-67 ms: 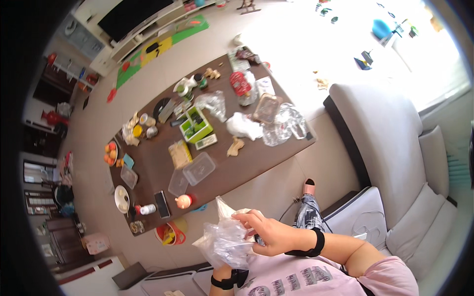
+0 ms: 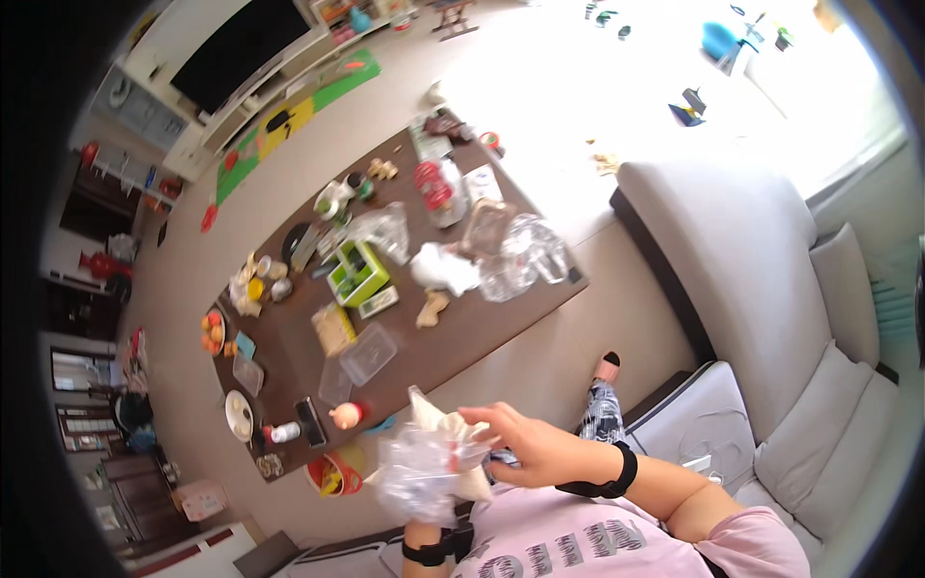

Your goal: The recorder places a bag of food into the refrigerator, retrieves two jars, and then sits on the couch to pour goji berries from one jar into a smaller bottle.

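A crumpled clear plastic bag (image 2: 412, 474) is held up in front of my chest, with a pale off-white piece (image 2: 434, 414) sticking out of its top and side. My left hand is largely hidden by the bag; its wrist comes up from below, and the bag is held over it. From the right, my right hand (image 2: 535, 448) reaches to the bag's edge, its fingers bent around the edge and somewhat blurred. What the off-white piece is cannot be made out.
Beyond my hands, a brown table (image 2: 482, 332) carries a green divided box (image 2: 356, 275), clear plastic tubs (image 2: 368, 354), a phone (image 2: 310, 422) and a fruit bowl (image 2: 213, 332). A red bucket (image 2: 335, 474) stands by its near edge. A grey sofa (image 2: 723, 207) is at right.
The view has shifted, so the table sits further left and lower. The right fingers reach further out along the bag, and more of the off-white piece shows.
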Motion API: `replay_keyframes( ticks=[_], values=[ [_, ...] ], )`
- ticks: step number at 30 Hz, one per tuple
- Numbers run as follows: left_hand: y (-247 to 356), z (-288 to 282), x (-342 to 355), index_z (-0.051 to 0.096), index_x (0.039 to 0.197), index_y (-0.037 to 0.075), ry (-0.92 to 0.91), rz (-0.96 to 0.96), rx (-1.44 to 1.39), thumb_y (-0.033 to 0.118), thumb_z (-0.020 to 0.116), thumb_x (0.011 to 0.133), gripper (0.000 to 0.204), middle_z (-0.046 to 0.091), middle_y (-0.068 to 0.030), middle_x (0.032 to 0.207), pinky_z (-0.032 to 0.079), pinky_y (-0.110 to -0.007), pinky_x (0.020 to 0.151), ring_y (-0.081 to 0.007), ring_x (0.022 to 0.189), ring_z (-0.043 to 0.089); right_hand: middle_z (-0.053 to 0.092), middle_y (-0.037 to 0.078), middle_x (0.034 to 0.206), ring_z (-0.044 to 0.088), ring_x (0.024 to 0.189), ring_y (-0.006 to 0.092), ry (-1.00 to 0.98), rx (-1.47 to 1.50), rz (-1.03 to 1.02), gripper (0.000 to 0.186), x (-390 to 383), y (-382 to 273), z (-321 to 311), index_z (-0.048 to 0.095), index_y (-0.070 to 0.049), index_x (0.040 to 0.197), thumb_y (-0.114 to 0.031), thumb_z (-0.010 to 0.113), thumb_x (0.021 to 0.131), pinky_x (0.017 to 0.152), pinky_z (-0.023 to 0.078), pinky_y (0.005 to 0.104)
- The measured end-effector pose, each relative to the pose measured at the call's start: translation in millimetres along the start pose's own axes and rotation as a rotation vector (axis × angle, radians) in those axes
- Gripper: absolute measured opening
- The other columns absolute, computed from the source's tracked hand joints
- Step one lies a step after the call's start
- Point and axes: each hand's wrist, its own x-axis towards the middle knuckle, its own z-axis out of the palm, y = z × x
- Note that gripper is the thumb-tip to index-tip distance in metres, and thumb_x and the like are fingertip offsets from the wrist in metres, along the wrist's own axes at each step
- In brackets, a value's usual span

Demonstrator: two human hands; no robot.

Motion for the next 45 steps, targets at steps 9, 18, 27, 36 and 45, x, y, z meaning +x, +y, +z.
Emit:
replay_keyframes(
  ticks=[9, 18, 27, 36, 45],
  values=[
    [32, 164, 42, 0.057, 0.093, 0.007, 0.239, 0.215, -0.169, 0.01, 0.063, 0.073, 0.021, 0.057, -0.0019, 0.085, 0.045, -0.029, 0.077, -0.0145, 0.081, 0.054, 0.055, 0.01, 0.109, 0.06, 0.094, 0.0172, 0.881, 0.037, 0.251, 0.045, -170, 69, -270, 0.043, -0.006, 0.128, 0.001, 0.052, 0.084, 0.075, 0.05, 0.0271],
    [133, 323, 121, 0.055, 0.084, 0.012, -0.144, 0.022, -0.734, 0.021, 0.065, 0.075, 0.016, 0.049, 0.0051, 0.063, 0.034, -0.02, 0.054, -0.0058, 0.053, 0.039, 0.056, 0.009, 0.113, 0.059, 0.091, 0.0137, 1.359, -0.015, 0.296, 0.041, -241, 57, -424, 0.046, -0.006, 0.129, -0.006, 0.05, 0.089, 0.083, 0.045, 0.0277],
    [166, 410, 227, 0.059, 0.092, 0.009, -0.007, 0.031, -0.56, 0.018, 0.067, 0.073, 0.022, 0.056, 0.0005, 0.079, 0.042, -0.026, 0.071, -0.0121, 0.074, 0.051, 0.056, 0.008, 0.112, 0.059, 0.085, 0.0116, 1.316, 0.011, 0.357, 0.039, -191, 55, -510, 0.046, -0.007, 0.129, -0.007, 0.05, 0.09, 0.082, 0.045, 0.026],
    [217, 457, 331, 0.059, 0.099, 0.005, 0.299, 0.076, -0.524, 0.017, 0.069, 0.071, 0.032, 0.057, -0.0015, 0.09, 0.041, -0.026, 0.076, -0.013, 0.082, 0.051, 0.058, 0.007, 0.109, 0.059, 0.085, 0.011, 1.472, 0.05, 0.448, 0.038, -163, 66, -635, 0.048, -0.008, 0.128, -0.01, 0.049, 0.091, 0.082, 0.047, 0.0259],
    [288, 494, 398, 0.058, 0.099, 0.005, 0.58, 0.235, -0.533, 0.019, 0.07, 0.072, 0.033, 0.052, 0.0009, 0.084, 0.037, -0.023, 0.064, -0.0105, 0.071, 0.044, 0.059, 0.01, 0.109, 0.061, 0.087, 0.0136, 1.082, 0.115, 0.347, 0.037, 14, 102, -801, 0.046, -0.003, 0.128, -0.011, 0.049, 0.092, 0.079, 0.048, 0.0264]
  ],
)
